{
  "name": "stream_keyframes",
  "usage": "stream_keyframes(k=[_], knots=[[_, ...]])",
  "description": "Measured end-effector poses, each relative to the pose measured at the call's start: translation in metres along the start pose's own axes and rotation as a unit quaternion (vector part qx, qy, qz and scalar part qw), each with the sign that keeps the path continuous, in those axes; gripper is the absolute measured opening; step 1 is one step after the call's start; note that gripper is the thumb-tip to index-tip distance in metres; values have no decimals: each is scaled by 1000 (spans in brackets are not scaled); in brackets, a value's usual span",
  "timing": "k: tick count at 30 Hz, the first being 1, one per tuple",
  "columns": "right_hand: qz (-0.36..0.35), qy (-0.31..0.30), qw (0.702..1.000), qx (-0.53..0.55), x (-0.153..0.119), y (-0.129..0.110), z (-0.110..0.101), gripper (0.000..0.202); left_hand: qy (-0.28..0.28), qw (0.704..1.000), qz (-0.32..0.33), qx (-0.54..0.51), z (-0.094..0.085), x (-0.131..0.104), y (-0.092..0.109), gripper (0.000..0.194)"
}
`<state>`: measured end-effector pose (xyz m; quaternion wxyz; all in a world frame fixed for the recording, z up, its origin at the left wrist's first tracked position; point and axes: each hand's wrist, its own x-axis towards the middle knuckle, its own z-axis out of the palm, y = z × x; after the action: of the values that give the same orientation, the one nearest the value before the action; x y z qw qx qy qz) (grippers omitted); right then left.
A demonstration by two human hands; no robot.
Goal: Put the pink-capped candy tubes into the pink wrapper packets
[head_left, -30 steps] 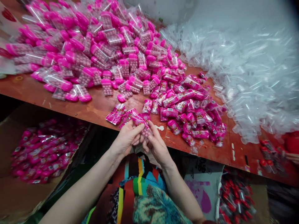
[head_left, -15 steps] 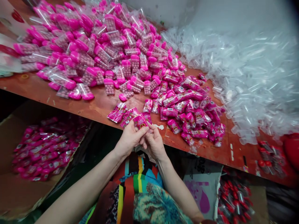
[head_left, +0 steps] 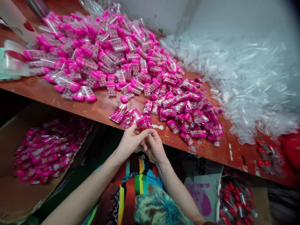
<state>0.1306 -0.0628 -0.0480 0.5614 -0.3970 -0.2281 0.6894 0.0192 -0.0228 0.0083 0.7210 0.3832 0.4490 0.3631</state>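
My left hand [head_left: 129, 140] pinches a pink printed wrapper [head_left: 142, 122] at the front edge of the table. The fingers of my right hand [head_left: 154, 146] are closed against the wrapper's lower edge, with both thumbs and fingertips meeting there. My hands hide the lower part of the wrapper. Just beyond it lie several flat pink wrappers [head_left: 119, 113]. To the right is a heap of small bottles in pink wrappers [head_left: 185, 109]. Behind is a large pile of clear bottles with pink caps [head_left: 112, 56], filled with small pink balls.
Clear plastic empties [head_left: 243, 81] are heaped at the right, beside some red-capped bottles [head_left: 268, 157]. Below the table, a cardboard box [head_left: 14, 200] at left holds pink-wrapped bottles, and another container at right holds red-capped bottles [head_left: 236, 200].
The wrapper in my hands has tipped, and less of its printed face shows. My right fingers have slid down toward its lower edge. The camera view has shifted slightly.
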Motion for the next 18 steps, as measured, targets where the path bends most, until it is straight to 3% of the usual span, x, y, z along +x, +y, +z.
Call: stream_keyframes(k=[5,9,11,15,18], knots=[[-16,13,998,-55,-6,-9,3,23,45,996,-10,-71,0,-1,11,30],[-60,18,989,-133,-12,-16,12,36,55,987,-34,-146,-4,5,11,30],[-102,33,976,-191,-13,-19,16,42,56,985,-36,-159,-5,7,10,31],[-156,25,933,-322,-14,-20,18,34,73,985,-19,-158,-4,4,8,56],[-179,22,926,-331,-17,-15,14,30,77,989,10,-127,-2,-2,7,57]])
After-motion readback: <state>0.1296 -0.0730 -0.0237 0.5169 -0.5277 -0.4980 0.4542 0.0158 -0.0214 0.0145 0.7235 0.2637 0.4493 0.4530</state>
